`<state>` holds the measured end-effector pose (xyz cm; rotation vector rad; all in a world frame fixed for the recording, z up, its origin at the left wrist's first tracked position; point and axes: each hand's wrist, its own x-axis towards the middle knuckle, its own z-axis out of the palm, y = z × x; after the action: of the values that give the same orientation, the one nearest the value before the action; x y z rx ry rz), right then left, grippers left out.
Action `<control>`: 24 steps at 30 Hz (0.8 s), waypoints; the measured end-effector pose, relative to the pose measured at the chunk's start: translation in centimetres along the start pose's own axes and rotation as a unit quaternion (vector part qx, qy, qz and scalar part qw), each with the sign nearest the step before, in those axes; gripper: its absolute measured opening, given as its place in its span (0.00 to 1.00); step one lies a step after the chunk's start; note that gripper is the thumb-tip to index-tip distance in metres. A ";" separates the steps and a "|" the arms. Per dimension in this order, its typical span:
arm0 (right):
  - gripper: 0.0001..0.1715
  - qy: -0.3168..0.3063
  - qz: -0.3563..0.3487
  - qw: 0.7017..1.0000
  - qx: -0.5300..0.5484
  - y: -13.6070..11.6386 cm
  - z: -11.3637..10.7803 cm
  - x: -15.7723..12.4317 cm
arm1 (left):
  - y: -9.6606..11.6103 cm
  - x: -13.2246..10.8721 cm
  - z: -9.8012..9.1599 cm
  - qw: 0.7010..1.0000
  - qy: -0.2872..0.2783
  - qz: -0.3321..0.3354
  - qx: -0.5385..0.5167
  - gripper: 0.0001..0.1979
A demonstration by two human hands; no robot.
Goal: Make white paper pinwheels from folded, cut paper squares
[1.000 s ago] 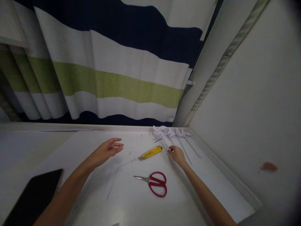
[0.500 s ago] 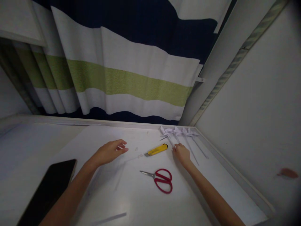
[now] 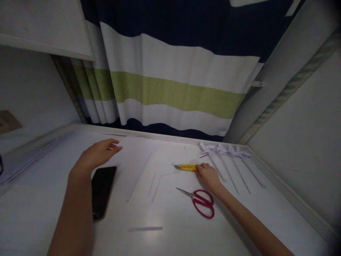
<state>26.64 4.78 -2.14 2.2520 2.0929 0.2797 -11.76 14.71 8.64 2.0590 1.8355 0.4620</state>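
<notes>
While the right hand (image 3: 208, 175) grips the yellow cutter (image 3: 187, 167) right of centre, hiding its end, the left hand (image 3: 97, 153), fingers parted, has room rightward; the tabletop (image 3: 181, 236) is cropped at the near side.

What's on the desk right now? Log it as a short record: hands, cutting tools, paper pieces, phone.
Left hand: fingers apart, nothing visibly held
Right hand: at the rear end of the yellow cutter; grip unclear
Blade: exposed, pointing left
Scissors: red-handled, lying nearer the viewer
Pinwheels: white, on sticks, far right corner
Phone: dark screen, beside left forearm
</notes>
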 end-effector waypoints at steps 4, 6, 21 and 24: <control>0.12 0.021 0.001 1.000 0.008 -1.8 -0.2 0.0 | -0.1 0.0 0.2 0.997 -0.053 0.007 0.054 0.27; 0.14 0.034 -0.007 0.999 0.018 -2.8 -0.4 -0.1 | 0.0 0.3 0.6 0.996 -0.062 0.010 0.056 0.27; 0.15 0.108 -0.208 0.965 0.118 -9.8 -3.1 -1.4 | -8.2 4.0 4.7 0.966 -0.061 -0.220 0.122 0.15; 0.14 0.113 -0.213 0.962 0.129 -10.0 -3.4 -1.5 | -8.0 4.2 4.7 0.970 -0.047 -0.213 0.111 0.14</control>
<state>16.16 3.81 -0.55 1.8835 2.8108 0.2609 -16.15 19.51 0.84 1.7005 2.2733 0.0445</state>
